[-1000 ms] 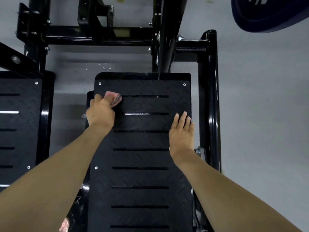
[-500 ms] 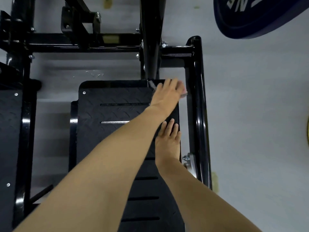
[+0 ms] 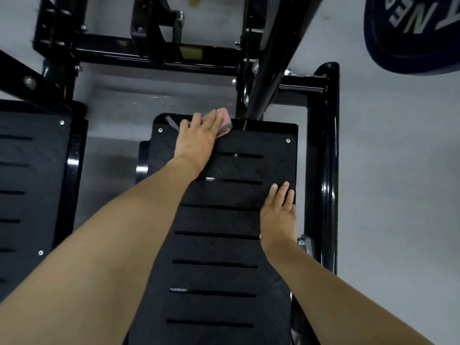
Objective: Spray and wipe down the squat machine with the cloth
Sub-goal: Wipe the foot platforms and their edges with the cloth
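Nearest the camera, two bare forearms reach out over the black tread-pattern footplate (image 3: 219, 247) of the squat machine, a slotted panel that runs away from the person. The right hand (image 3: 278, 215) lies flat near the plate's right edge, fingers straight and close together, holding nothing; it looks like a brace. Farther on, the left hand (image 3: 199, 139) presses the cloth (image 3: 222, 112) against the plate's far edge, its fingers stretched over the fabric rather than curled round it. Pink fabric shows past the fingertips, and a grey patterned hem sticks out on either side of the hand. The step in hand appears to be wiping this footplate, with the cloth at the top rim, left of centre. No spray bottle is in view. The next move probably calls for a sweep along that rim or down over the slots, with steady pressure so the cloth does not snag in a slot or on a corner screw. To the left, a second footplate (image 3: 29, 185) lies across a strip of grey floor (image 3: 112, 150). Beyond stands the glossy black frame tube (image 3: 328, 170), and at the far top right is a dark weight plate (image 3: 410, 33).
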{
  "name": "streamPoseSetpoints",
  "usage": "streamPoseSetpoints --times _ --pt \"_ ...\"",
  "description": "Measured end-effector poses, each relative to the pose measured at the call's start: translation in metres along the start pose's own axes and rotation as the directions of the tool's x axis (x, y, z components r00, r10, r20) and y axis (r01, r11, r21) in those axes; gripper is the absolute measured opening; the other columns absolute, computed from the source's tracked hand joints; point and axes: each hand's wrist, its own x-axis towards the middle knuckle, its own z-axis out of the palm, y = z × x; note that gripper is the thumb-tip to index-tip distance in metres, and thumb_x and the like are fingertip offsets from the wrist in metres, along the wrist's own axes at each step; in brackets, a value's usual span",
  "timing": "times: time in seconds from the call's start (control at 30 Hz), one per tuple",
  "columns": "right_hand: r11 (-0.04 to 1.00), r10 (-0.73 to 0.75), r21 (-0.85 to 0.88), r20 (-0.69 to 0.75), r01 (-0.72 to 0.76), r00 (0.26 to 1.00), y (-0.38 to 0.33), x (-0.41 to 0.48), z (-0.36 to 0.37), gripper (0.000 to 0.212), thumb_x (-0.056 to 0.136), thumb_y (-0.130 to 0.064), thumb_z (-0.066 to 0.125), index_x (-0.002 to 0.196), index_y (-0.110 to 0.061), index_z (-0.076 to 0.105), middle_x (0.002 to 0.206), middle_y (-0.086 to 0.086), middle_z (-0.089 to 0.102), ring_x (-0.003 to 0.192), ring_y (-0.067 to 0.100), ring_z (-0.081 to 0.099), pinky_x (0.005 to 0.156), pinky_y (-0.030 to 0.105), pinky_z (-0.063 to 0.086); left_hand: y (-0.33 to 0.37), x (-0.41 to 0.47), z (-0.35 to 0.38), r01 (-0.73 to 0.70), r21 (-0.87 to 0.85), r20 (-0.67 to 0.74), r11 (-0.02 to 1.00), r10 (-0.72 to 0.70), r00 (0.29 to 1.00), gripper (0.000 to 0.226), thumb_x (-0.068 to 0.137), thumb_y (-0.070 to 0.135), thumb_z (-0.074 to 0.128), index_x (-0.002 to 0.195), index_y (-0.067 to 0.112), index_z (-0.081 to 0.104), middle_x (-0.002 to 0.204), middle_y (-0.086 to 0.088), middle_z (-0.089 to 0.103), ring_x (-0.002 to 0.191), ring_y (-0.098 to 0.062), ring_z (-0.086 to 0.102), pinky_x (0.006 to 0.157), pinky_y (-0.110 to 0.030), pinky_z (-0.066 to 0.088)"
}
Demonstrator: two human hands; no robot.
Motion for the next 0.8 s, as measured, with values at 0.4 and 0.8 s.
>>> streamPoseSetpoints --times 0.4,0.8 --pt "1.0 0.006 -0.021 -0.023 -0.007 1.0 -0.001 0.0 -0.001 0.111 0.086 -0.024 0.07 0.142 0.009 -0.02 0.151 0.035 -0.012 0.145 0.043 0.006 0.117 0.036 0.027 -0.063 -0.06 0.047 0.387 -0.207 0.088 0.899 -0.377 0.922 0.081 0.088 -0.003 0.048 0.153 0.013 0.003 0.158 0.0 0.014 0.111 -0.031 0.04 0.09 -0.038 0.041" --pt "1.0 -0.006 0.022 -0.013 0.006 1.0 0.005 -0.006 -0.004 0.12 0.081 -0.04 0.071 0.144 0.002 -0.023 0.154 0.026 -0.018 0.147 0.035 -0.002 0.115 0.033 0.03 -0.03 -0.153 0.076 0.466 -0.33 0.12 0.821 -0.453 0.883 0.077 0.089 -0.007 0.04 0.153 0.015 0.003 0.158 0.002 0.017 0.107 -0.027 0.04 0.09 -0.036 0.04"
